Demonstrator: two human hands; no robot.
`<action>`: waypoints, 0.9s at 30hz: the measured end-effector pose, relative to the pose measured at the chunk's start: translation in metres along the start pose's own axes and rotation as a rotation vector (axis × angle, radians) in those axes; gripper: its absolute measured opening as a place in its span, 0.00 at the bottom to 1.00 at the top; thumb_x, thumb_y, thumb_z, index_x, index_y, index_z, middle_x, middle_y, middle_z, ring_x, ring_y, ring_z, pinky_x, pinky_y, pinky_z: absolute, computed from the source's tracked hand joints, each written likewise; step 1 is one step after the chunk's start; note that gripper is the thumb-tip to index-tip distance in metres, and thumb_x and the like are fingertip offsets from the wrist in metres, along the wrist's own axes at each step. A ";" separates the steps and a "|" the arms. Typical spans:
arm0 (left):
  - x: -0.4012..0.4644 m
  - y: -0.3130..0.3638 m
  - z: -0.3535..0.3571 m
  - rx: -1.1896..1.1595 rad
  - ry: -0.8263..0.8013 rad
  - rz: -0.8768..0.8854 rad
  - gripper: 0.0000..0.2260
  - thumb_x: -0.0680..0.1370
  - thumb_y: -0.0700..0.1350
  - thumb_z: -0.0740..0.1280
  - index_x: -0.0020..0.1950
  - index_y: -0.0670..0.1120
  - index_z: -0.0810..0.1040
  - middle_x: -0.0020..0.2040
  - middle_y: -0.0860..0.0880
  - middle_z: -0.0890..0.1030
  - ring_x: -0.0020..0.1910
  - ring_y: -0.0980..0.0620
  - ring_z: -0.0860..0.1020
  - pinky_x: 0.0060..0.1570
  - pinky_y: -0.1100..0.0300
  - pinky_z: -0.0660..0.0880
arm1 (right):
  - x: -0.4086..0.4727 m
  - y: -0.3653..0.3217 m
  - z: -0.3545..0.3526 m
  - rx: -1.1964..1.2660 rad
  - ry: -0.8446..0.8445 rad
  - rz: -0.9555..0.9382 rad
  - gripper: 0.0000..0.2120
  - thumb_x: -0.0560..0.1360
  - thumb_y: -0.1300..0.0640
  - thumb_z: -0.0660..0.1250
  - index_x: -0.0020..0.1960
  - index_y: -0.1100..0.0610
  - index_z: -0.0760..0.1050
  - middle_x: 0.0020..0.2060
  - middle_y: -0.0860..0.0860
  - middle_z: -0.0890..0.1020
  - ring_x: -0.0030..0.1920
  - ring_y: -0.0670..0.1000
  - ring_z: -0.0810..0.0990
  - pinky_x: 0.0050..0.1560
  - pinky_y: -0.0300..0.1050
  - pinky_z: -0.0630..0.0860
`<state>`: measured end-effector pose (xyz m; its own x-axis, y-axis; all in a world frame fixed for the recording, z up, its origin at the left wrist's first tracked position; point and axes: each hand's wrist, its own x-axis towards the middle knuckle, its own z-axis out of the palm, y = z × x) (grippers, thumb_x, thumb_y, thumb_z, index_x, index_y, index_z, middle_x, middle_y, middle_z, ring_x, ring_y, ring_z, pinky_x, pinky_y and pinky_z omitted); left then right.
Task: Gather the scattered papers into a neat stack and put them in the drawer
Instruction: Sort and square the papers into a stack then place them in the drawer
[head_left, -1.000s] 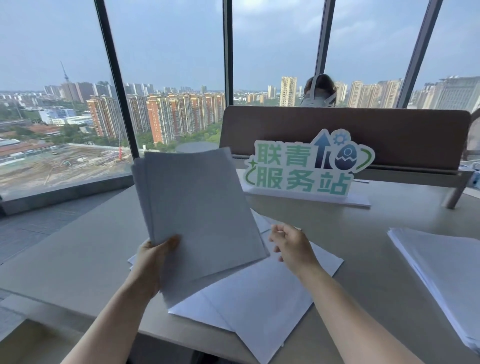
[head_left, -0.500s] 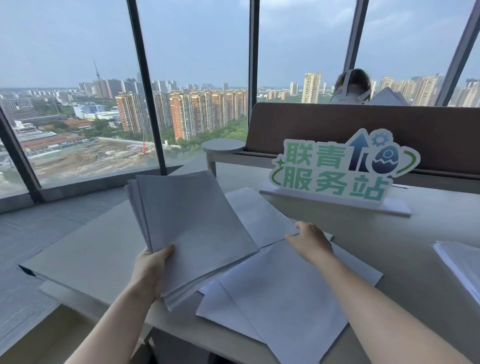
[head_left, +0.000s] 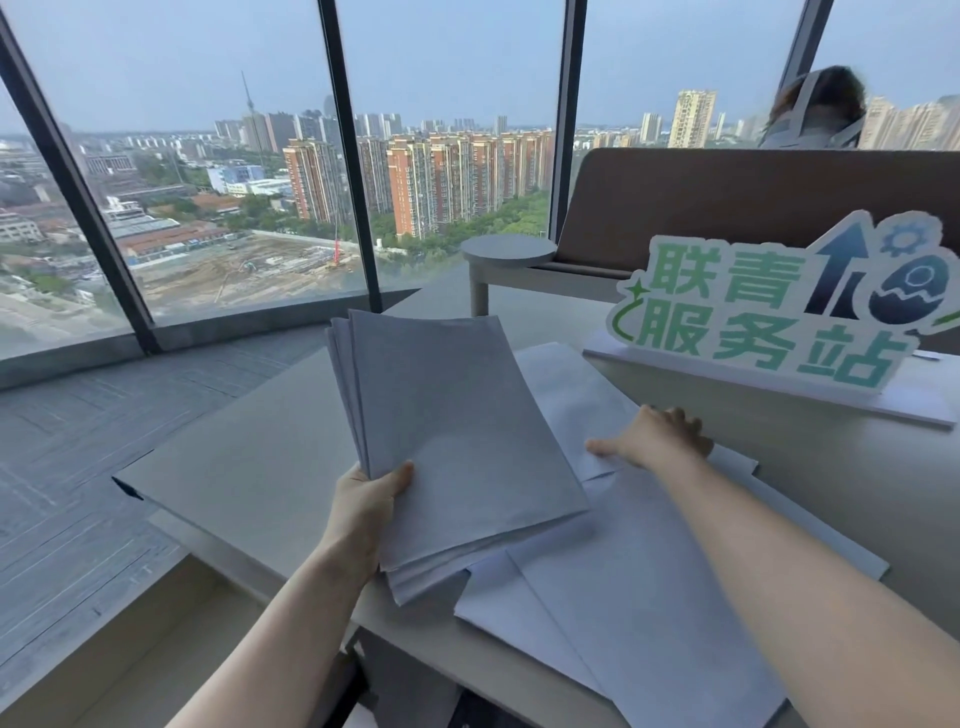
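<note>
Both forearms are bare and reach forward from the bottom of the view. The left arm rises from the lower left, wrist bent slightly back, and the left hand (head_left: 366, 506) grips the near left edge of a sheaf of papers (head_left: 457, 441), thumb lying flat across the top sheet and the other fingers hidden underneath. The right arm stretches out longer, running from the lower right corner toward the middle. The right hand (head_left: 655, 440) is palm down on a loose sheet (head_left: 654, 587), thumb pointing left along the paper, the fingers bent at the knuckles with their tips out of sight behind the hand.
</note>
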<state>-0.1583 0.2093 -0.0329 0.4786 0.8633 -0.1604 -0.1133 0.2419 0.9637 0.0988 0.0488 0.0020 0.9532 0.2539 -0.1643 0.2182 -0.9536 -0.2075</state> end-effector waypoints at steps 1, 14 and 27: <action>0.000 0.000 0.000 -0.008 0.001 -0.003 0.05 0.76 0.35 0.68 0.50 0.42 0.80 0.41 0.45 0.84 0.35 0.48 0.82 0.37 0.56 0.81 | 0.004 -0.001 -0.001 -0.005 -0.010 0.007 0.51 0.59 0.27 0.72 0.73 0.54 0.64 0.69 0.56 0.68 0.68 0.60 0.66 0.59 0.53 0.67; -0.002 -0.002 -0.002 -0.036 -0.030 0.015 0.06 0.76 0.35 0.68 0.50 0.42 0.80 0.38 0.47 0.85 0.34 0.50 0.83 0.33 0.59 0.80 | 0.035 -0.002 -0.003 0.119 -0.073 -0.030 0.29 0.63 0.44 0.78 0.57 0.60 0.75 0.46 0.55 0.79 0.49 0.58 0.80 0.54 0.49 0.77; -0.009 0.007 -0.004 -0.054 -0.052 -0.015 0.07 0.76 0.36 0.68 0.53 0.42 0.79 0.45 0.43 0.84 0.38 0.46 0.82 0.39 0.56 0.80 | -0.017 0.044 -0.033 0.833 0.159 -0.198 0.08 0.72 0.61 0.68 0.50 0.61 0.75 0.45 0.58 0.81 0.44 0.62 0.81 0.43 0.57 0.80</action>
<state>-0.1667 0.2052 -0.0251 0.5248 0.8356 -0.1625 -0.1517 0.2796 0.9481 0.0988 -0.0027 0.0273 0.9453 0.3180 0.0734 0.2184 -0.4493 -0.8663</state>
